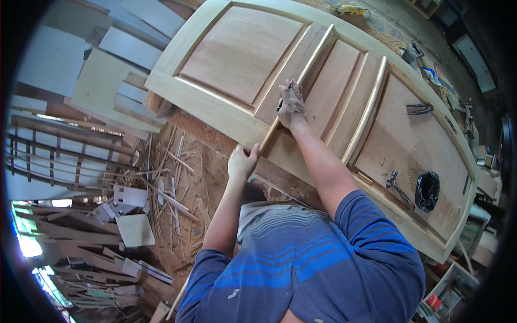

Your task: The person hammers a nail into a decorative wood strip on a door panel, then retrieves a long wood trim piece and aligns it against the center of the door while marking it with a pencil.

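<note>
A large pale wooden door [215,109] with recessed panels lies before me. Across it runs a long, thin wooden moulding strip [318,51], its near end reaching past the door's edge. My left hand [242,162] is closed on that near end, thumb along the wood. Farther up the same strip, my right hand [293,107] is closed round a small dark tool [280,104] whose kind is mostly hidden by the fingers. A second moulding strip [369,110] lies to the right, roughly parallel to the first.
On the right panel are pincers [419,109], a hammer [399,189], a black plastic bag [428,192] and sawdust. Beyond the far edge lie a yellow power tool [347,10] and other tools. Wood offcuts [175,199] litter the floor at left, near stacked boards [105,86].
</note>
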`<act>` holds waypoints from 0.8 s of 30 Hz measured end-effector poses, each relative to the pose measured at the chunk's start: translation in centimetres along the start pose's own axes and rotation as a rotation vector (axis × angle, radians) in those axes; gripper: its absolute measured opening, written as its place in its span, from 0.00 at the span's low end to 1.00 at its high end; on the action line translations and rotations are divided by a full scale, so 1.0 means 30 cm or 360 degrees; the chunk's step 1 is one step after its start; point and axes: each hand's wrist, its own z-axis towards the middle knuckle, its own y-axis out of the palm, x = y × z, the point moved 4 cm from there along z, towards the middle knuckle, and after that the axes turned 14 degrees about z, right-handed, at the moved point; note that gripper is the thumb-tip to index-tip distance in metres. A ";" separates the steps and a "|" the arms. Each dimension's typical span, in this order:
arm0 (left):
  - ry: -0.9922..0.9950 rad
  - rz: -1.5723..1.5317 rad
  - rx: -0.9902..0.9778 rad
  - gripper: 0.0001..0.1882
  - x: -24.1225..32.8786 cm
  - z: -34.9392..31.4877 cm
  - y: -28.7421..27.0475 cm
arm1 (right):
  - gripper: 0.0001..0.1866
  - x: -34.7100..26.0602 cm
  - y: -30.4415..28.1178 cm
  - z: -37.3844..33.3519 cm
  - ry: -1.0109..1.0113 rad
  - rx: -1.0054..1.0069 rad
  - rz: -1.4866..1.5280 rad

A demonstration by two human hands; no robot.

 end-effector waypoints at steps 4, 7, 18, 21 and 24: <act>0.0328 -0.0032 0.0233 0.17 0.145 0.090 -0.061 | 0.25 -0.012 0.003 0.005 0.0038 -0.0022 -0.0016; 0.0845 -0.0018 0.0375 0.14 0.233 0.172 -0.038 | 0.25 -0.035 0.011 0.006 0.0065 -0.0083 0.0004; 0.1016 0.0050 0.0493 0.22 0.358 0.244 0.085 | 0.25 0.018 -0.007 0.009 0.0031 0.0021 -0.0022; 0.1021 0.0082 0.0446 0.21 0.344 0.248 0.087 | 0.26 0.005 -0.005 0.014 -0.0019 -0.0064 -0.0007; 0.1021 0.0114 0.0423 0.23 0.355 0.247 0.090 | 0.30 0.024 -0.031 0.018 0.0025 0.0002 0.0158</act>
